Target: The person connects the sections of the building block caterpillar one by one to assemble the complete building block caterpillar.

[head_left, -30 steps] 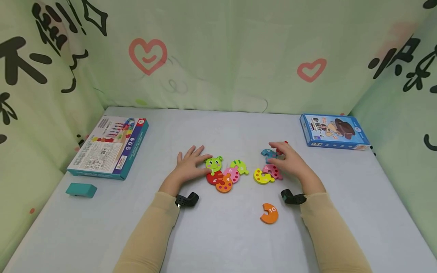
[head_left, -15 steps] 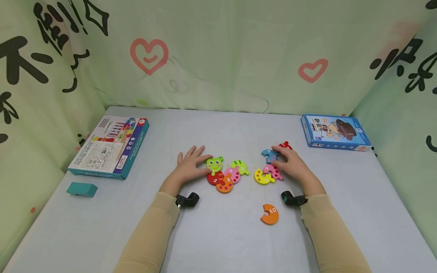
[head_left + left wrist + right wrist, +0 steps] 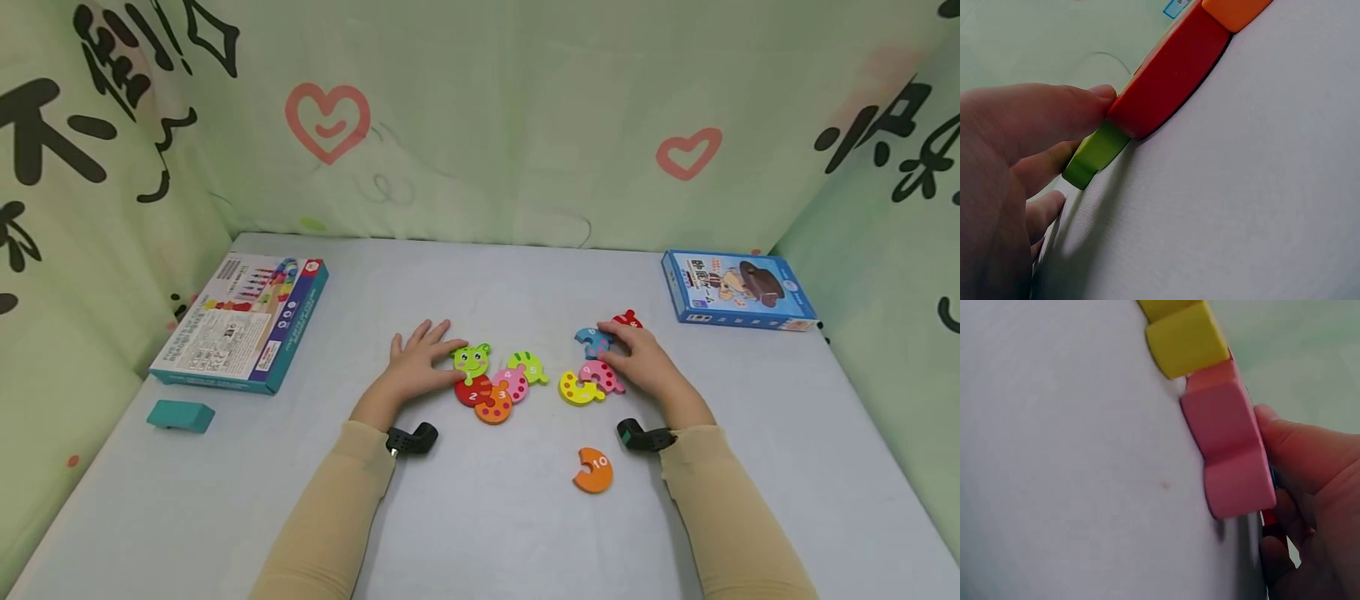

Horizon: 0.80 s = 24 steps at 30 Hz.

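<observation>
In the head view my left hand has its fingers spread. Its index fingertip and thumb touch the left side of a green caterpillar-head puzzle piece and a red piece numbered 2. Joined to these are an orange piece, a pink piece and a green striped piece. My right hand pinches a blue puzzle piece between thumb and index finger, partly covering it. Just below lie a pink dotted piece and a yellow piece. Behind the index finger shows a red piece.
An orange piece numbered 10 lies nearer the front. At left are a flat game box and a teal block. Toward the back right sits a blue box. Pale green curtains enclose the table.
My right index finger has drawn back from over the red piece onto the blue piece, uncovering more of the red one. The left hand stays in place.
</observation>
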Each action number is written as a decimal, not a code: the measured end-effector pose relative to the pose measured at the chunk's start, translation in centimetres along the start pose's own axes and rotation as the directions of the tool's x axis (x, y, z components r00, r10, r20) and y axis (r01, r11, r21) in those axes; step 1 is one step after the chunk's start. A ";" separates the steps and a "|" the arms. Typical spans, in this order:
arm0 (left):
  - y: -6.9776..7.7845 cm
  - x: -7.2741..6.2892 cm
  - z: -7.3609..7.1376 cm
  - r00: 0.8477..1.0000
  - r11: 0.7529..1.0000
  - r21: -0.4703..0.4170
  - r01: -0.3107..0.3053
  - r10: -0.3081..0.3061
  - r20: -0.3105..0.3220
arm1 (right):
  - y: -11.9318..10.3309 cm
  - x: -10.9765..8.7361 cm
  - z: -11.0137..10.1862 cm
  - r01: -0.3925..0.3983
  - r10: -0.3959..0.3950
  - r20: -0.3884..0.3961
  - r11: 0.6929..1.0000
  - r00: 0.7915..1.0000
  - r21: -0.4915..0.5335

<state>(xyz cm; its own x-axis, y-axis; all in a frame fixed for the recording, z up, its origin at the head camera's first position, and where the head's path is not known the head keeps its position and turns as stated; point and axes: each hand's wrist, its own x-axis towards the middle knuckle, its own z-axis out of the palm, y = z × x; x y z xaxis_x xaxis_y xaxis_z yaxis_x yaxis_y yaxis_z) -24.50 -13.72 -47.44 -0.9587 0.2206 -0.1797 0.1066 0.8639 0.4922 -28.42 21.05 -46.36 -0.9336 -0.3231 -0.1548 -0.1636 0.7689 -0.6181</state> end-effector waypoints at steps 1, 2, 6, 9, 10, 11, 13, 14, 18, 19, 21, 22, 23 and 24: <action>0.0 0.0 0.0 1.000 1.000 0.001 0.000 0.000 0.000 | 0.0 0.0 0.0 -0.001 0.001 0.007 1.000 1.000 -0.006; 0.0 0.0 0.0 1.000 1.000 0.002 0.000 0.000 0.000 | -0.1 0.0 0.0 -0.003 0.003 0.016 1.000 1.000 -0.012; 0.1 0.0 0.0 1.000 1.000 -0.001 -0.004 0.004 -0.006 | -0.2 0.1 0.1 -0.016 0.017 0.029 0.999 0.999 -0.040; 0.0 0.0 0.0 1.000 1.000 -0.003 -0.008 0.008 -0.012 | -0.2 0.2 0.1 -0.015 0.016 0.011 0.998 1.000 -0.055; 0.0 0.0 0.0 1.000 1.000 -0.003 -0.008 0.008 -0.014 | -0.2 0.3 0.2 -0.016 0.016 0.006 0.998 1.000 -0.058; 0.0 0.0 0.1 1.000 1.000 -0.003 -0.009 0.009 -0.014 | -0.3 0.3 0.2 -0.017 0.018 0.002 0.998 1.000 -0.058; 0.0 0.0 0.1 1.000 1.000 -0.005 -0.010 0.010 -0.016 | -0.3 0.3 0.2 -0.027 0.027 0.002 0.998 1.000 -0.058; 0.0 0.0 0.1 1.000 1.000 -0.006 -0.011 0.011 -0.016 | -0.3 0.2 0.1 -0.034 0.034 0.003 0.998 0.999 -0.058; 0.1 0.0 0.1 1.000 1.000 -0.006 -0.012 0.012 -0.014 | -0.6 -0.2 -0.3 -0.040 0.042 0.013 0.995 0.999 -0.091; 0.1 0.0 0.1 1.000 1.000 -0.005 -0.013 0.013 -0.014 | -0.7 -0.3 -0.4 -0.033 0.035 0.010 0.994 0.999 -0.102; 0.0 0.0 0.1 1.000 1.000 -0.002 -0.015 0.015 -0.012 | -1.2 -0.5 -0.6 -0.024 0.025 0.006 0.993 1.000 -0.119; 0.0 0.0 0.1 1.000 1.000 0.000 -0.016 0.016 -0.012 | -1.4 -0.6 -0.7 -0.021 0.022 0.003 0.992 1.000 -0.124; -0.1 0.0 0.1 1.000 1.000 0.000 -0.017 0.017 -0.012 | -1.6 -0.7 -0.7 -0.020 0.020 0.000 0.992 1.000 -0.123; -0.1 0.0 0.1 1.000 1.000 0.001 -0.018 0.018 -0.012 | -1.8 -0.8 -0.7 -0.019 0.019 -0.003 0.993 1.000 -0.120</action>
<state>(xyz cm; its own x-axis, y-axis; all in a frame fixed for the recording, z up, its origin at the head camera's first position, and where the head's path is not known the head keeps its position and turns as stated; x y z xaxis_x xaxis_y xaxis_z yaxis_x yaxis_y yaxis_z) -24.50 -13.76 -47.54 -0.9598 0.2302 -0.1606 0.1236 0.8603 0.4946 -27.65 20.31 -44.58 -0.9375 -0.3067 -0.1643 -0.1826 0.8358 -0.5178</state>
